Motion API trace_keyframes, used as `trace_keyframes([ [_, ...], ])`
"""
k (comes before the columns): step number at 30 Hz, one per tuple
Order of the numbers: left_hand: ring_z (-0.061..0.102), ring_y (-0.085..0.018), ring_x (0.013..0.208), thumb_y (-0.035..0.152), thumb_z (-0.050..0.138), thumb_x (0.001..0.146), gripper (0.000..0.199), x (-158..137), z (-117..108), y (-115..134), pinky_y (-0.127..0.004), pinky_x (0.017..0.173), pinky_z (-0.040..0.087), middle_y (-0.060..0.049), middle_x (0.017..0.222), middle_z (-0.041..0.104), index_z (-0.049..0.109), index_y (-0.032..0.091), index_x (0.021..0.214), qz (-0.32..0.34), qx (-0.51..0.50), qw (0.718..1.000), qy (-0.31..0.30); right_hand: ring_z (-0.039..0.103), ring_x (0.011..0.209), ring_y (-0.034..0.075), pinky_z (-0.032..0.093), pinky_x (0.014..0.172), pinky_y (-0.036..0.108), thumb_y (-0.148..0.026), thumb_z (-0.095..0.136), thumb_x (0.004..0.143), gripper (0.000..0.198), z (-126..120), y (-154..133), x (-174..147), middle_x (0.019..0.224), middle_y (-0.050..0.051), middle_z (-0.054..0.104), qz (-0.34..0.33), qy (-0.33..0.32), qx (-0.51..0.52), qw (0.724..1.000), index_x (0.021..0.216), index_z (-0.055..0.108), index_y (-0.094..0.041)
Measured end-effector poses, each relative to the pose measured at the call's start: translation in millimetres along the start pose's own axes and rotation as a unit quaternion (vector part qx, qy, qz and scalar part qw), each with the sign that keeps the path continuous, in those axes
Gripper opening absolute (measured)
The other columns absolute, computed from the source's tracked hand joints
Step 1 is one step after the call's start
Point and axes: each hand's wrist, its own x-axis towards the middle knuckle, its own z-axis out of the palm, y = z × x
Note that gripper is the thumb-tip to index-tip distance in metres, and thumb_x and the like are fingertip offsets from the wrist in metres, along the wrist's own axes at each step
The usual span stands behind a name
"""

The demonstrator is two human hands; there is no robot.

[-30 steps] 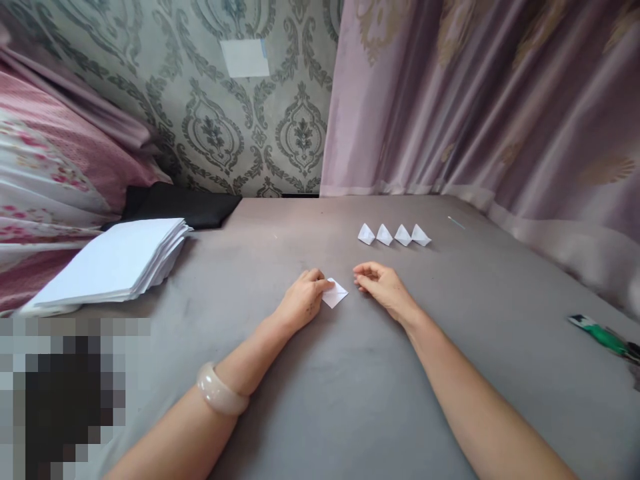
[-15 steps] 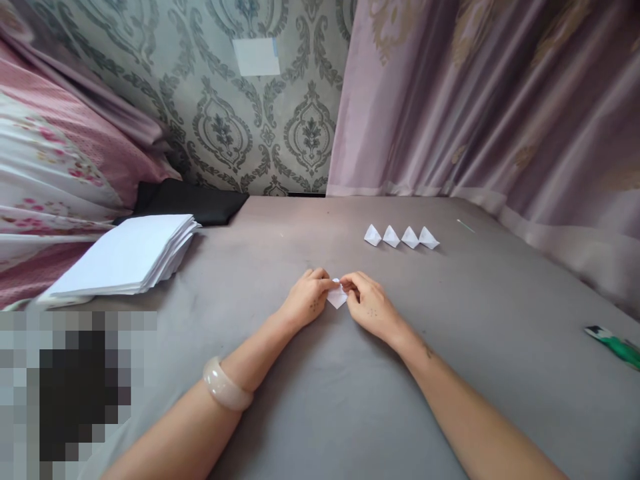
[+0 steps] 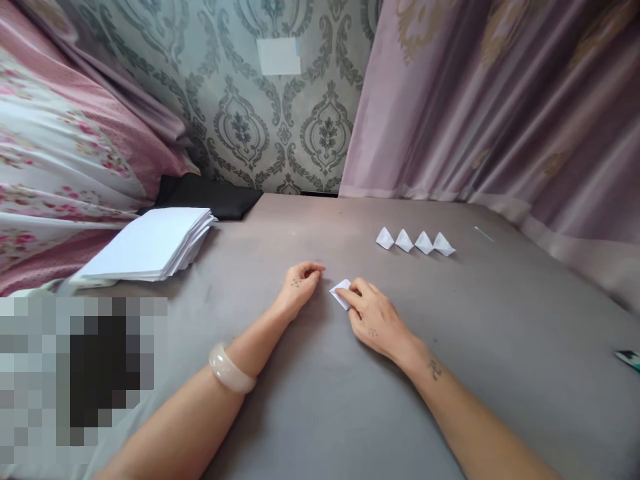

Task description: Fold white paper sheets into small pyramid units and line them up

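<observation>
A small folded piece of white paper (image 3: 341,293) sits between thumb and fingers of my right hand (image 3: 376,321), low over the grey cloth. It looks diamond-shaped, and the fingers hide its right side. To its left, apart from the paper, is my left hand (image 3: 299,288). Its fingers are drawn together, and I see nothing in them. Further back on the right stand several small folded white paper shapes (image 3: 404,241) in a row, each with a pointed top.
Grey cloth (image 3: 300,413) covers the surface. A stack of white paper (image 3: 150,243) lies at the left, before a black folded item (image 3: 207,197). A thin stick (image 3: 484,234) lies back right; a green-and-black object (image 3: 629,360) shows at the right edge. Curtains (image 3: 425,120) hang behind.
My left hand has let go of the folded paper and moved left. My right hand now holds the paper alone, turned differently. The view has shifted slightly left.
</observation>
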Motion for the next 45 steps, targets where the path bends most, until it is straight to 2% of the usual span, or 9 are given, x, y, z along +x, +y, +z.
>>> trace_keyframes([
  [10,0.059,-0.013,0.071,0.018,0.048,0.078,0.026,-4.9,0.6,7.1,-0.023,0.067,0.043,-0.005,0.081,0.068,0.067,0.012,0.094,-0.013,0.037,0.999,-0.018,0.047,0.088,0.02,0.043,0.07,0.029,-0.004,0.039,0.081,0.05,6.6,-0.9,-1.8,0.105,0.009,0.051,-0.008,-0.025,-0.076,0.997,0.126,0.051,-0.024],
  [18,0.056,-0.012,0.064,0.016,0.046,0.077,0.026,-2.3,4.7,-4.9,-0.023,0.061,0.043,-0.002,0.07,0.064,0.068,0.013,0.091,0.037,0.093,0.995,-0.029,0.045,0.086,0.021,0.038,0.057,0.027,-0.002,0.038,0.079,0.055,6.1,-2.0,2.2,0.106,0.01,0.051,-0.01,-0.044,-0.089,0.995,0.126,0.049,-0.027],
  [23,0.052,-0.012,0.061,0.017,0.048,0.077,0.024,-7.4,9.5,-2.6,-0.023,0.062,0.041,-0.001,0.068,0.061,0.07,0.015,0.087,0.11,0.192,0.974,-0.049,0.046,0.09,0.021,0.042,0.066,0.029,-0.002,0.039,0.079,0.054,3.5,2.7,-0.1,0.107,0.01,0.051,-0.012,-0.048,-0.05,0.998,0.126,0.051,-0.027],
  [27,0.053,-0.013,0.068,0.019,0.053,0.078,0.017,-12.3,10.2,4.3,-0.025,0.067,0.042,-0.003,0.075,0.062,0.07,0.015,0.079,0.166,0.242,0.954,-0.068,0.049,0.096,0.018,0.044,0.08,0.03,-0.001,0.038,0.08,0.048,-0.4,13.1,-1.1,0.107,0.007,0.053,-0.023,-0.03,0.059,0.998,0.115,0.06,-0.026],
  [29,0.054,-0.013,0.069,0.021,0.056,0.079,0.015,-12.9,10.1,6.3,-0.025,0.067,0.042,-0.004,0.075,0.062,0.069,0.015,0.078,0.169,0.25,0.951,-0.072,0.052,0.096,0.015,0.043,0.085,0.028,0.001,0.037,0.078,0.047,0.5,20.8,0.8,0.105,0.005,0.056,-0.018,-0.005,0.134,0.991,0.109,0.062,-0.024],
  [34,0.053,-0.013,0.065,0.023,0.059,0.078,0.013,-10.6,11.5,7.0,-0.025,0.064,0.041,-0.003,0.073,0.063,0.068,0.014,0.076,0.14,0.248,0.956,-0.075,0.059,0.086,0.012,0.046,0.078,0.025,0.0,0.038,0.077,0.037,12.0,35.4,8.2,0.098,0.004,0.061,0.066,0.07,0.247,0.964,0.099,0.062,-0.018],
  [37,0.052,-0.012,0.062,0.025,0.059,0.078,0.014,-9.3,13.1,7.0,-0.024,0.061,0.041,-0.003,0.071,0.063,0.067,0.014,0.074,0.125,0.248,0.957,-0.077,0.059,0.085,0.012,0.046,0.078,0.025,-0.004,0.041,0.079,0.031,15.3,34.8,9.5,0.097,0.004,0.061,0.076,0.08,0.248,0.963,0.094,0.064,-0.018],
  [40,0.052,-0.012,0.063,0.024,0.058,0.079,0.014,-8.9,13.7,6.3,-0.024,0.061,0.041,-0.003,0.071,0.063,0.066,0.014,0.074,0.136,0.262,0.952,-0.08,0.058,0.084,0.013,0.046,0.078,0.026,-0.005,0.04,0.081,0.032,12.5,30.4,7.5,0.097,0.005,0.06,0.045,0.075,0.227,0.97,0.093,0.066,-0.018],
  [45,0.054,-0.015,0.072,0.024,0.055,0.081,0.014,-7.8,13.9,-1.2,-0.027,0.068,0.042,-0.005,0.075,0.061,0.064,0.014,0.075,0.181,0.293,0.935,-0.083,0.054,0.094,0.016,0.044,0.086,0.03,-0.002,0.038,0.081,0.045,8.4,24.9,2.0,0.105,0.008,0.056,0.002,0.038,0.167,0.985,0.114,0.06,-0.021],
])
